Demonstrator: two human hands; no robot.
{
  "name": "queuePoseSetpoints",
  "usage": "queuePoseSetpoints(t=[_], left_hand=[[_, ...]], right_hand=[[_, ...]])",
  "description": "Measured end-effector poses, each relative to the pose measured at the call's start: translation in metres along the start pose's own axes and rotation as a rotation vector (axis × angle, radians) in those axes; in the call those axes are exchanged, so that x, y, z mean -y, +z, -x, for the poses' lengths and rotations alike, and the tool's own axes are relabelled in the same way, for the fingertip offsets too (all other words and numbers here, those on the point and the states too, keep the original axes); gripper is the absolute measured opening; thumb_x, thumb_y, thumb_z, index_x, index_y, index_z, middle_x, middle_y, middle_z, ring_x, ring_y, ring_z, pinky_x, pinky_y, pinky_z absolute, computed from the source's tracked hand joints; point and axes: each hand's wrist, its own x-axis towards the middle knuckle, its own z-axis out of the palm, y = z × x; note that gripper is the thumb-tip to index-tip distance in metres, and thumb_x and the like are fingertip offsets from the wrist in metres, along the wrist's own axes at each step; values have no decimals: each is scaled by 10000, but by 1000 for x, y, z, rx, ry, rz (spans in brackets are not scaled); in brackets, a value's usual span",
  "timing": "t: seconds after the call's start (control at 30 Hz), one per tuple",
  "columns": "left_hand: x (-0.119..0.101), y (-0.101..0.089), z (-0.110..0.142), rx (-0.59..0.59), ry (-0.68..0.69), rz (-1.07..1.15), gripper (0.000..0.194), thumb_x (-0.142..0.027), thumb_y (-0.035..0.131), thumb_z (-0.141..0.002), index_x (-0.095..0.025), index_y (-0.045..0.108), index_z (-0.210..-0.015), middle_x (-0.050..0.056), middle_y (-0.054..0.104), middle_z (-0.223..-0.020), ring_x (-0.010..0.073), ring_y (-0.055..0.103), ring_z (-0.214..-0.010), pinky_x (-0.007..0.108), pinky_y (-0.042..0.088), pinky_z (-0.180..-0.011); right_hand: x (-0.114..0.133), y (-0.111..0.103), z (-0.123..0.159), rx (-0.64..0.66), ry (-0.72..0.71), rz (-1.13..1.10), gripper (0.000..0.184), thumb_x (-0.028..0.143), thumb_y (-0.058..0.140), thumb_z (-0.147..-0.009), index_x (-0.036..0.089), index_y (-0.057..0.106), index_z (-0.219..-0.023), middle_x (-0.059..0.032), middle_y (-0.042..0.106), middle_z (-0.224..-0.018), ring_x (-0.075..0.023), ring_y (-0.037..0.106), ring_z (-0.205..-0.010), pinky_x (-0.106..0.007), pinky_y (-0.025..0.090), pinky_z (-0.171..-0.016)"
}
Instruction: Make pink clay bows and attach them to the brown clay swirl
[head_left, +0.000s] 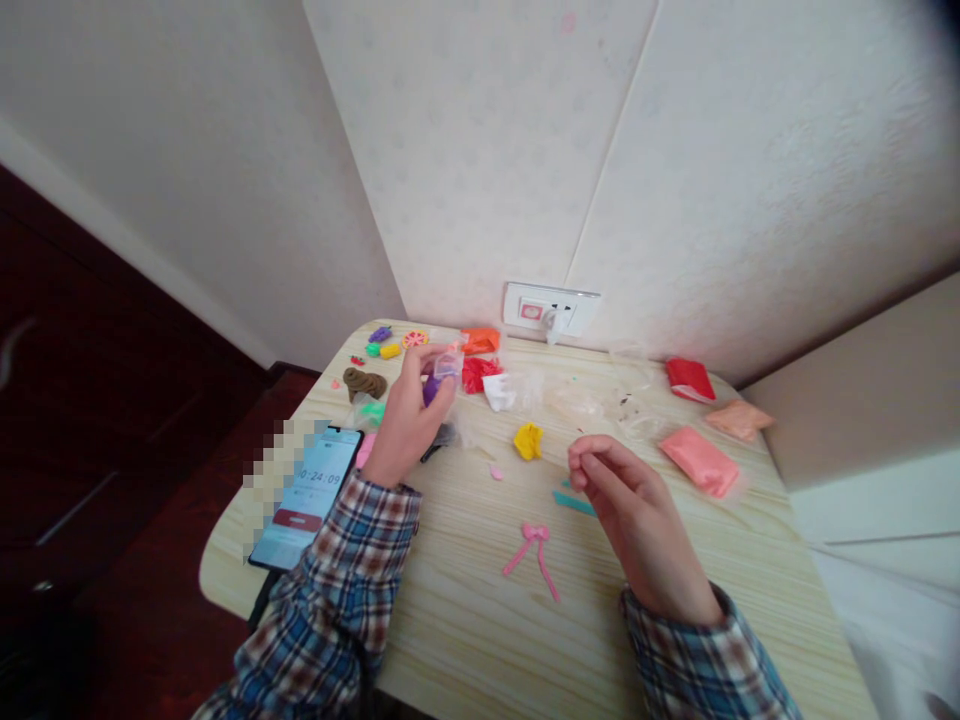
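two bare hands working over a desk of soft coloured pieces

the left hand is reaching toward the back of the desk, its fingers grasping a clear-wrapped purple packet. the purple packet is sitting between thumb and fingers, just beside a red packet. the step in hand appears to be handling this wrapping; moving it cleanly would seem to call for a firm pinch that is avoiding the neighbouring packets.

the right hand is hovering over the nearer right part, thumb and fingertips meeting in a closed pinch. nothing is showing between them, though something tiny could be hiding there. a teal strip is lying beside these fingers, partly hidden by the hand, and a yellow lump is resting to their left.

a pink bow with two trailing tails is lying flat between the forearms. a phone is displaying a timer beside the left sleeve.
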Motion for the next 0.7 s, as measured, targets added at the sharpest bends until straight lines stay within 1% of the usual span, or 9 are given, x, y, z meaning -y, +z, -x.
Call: queuePoseSetpoints(t=[0.03, 0.1, 0.13, 0.2, 0.27, 0.43, 0.5, 0.63, 0.7], left_hand=[[-6, 0, 1, 1, -2, 182, 298, -240, 430, -903, -158, 429, -1189, 114, 569, -1205, 179, 558, -1081, 307, 459, -894], [-18, 3, 6, 95, -15, 474, 244, -269, 445, -906, -174, 480, -1128, 87, 612, -1136, 159, 602, -994, 264, 487, -804], [-24, 5, 9, 159, -23, 586, 237, -280, 436, -911, -172, 487, -1114, 83, 635, -1088, 151, 624, -930, 250, 498, -750], [-34, 12, 17, 272, -59, 717, 233, -309, 430, -918, -164, 500, -1087, 76, 671, -987, 146, 641, -843, 218, 498, -638], [-41, 20, 23, 346, -110, 772, 245, -327, 430, -922, -171, 504, -1096, 71, 685, -942, 141, 641, -768, 194, 473, -538], [-48, 33, 31, 334, -181, 817, 210, -294, 458, -912, -174, 511, -1076, 52, 688, -869, 124, 628, -707, 206, 479, -585], [-50, 37, 33, 337, -180, 831, 200, -278, 464, -909, -187, 500, -1084, 47, 686, -887, 115, 620, -707, 211, 480, -618], [-51, 41, 35, 348, -156, 856, 232, -261, 527, -870, -196, 514, -1092, 66, 635, -1045, 92, 569, -698, 201, 447, -601], [-50, 41, 34, 382, -193, 882, 238, -277, 563, -841, -185, 532, -1058, 51, 625, -982, 96, 553, -696, 201, 437, -591]], right_hand=[[0, 0, 0, 8, 11, 8, 165, 373, 631, -785, 213, 652, -822, 17, 532, -725, -108, 467, -667, -246, 367, -615], [0, 0, 1, 21, 10, 57, 170, 365, 596, -810, 216, 670, -844, 20, 507, -690, -115, 452, -662, -254, 348, -612], [0, 0, 1, 24, -5, 92, 176, 362, 581, -822, 218, 676, -859, 22, 493, -672, -119, 446, -657, -259, 341, -608], [3, 1, 2, 20, -48, 161, 192, 360, 558, -842, 224, 684, -889, 22, 482, -661, -125, 441, -652, -265, 336, -598], [5, 2, 3, 13, -75, 205, 213, 374, 545, -854, 231, 687, -922, 17, 504, -678, -128, 445, -653, -266, 344, -594], [7, 3, 1, -10, -91, 230, 240, 414, 607, -803, 230, 685, -937, -18, 614, -808, -153, 524, -730, -281, 412, -632], [5, 4, 0, -45, -144, 252, 219, 388, 664, -758, 229, 689, -906, -19, 609, -813, -157, 527, -737, -292, 423, -645], [3, 4, -1, -154, -241, 350, 113, 329, 696, -739, 228, 692, -790, 1, 555, -727, -140, 483, -659, -284, 391, -587], [3, 3, 0, -168, -253, 389, 96, 316, 686, -754, 221, 680, -742, -3, 561, -718, -145, 493, -667, -287, 385, -586]])
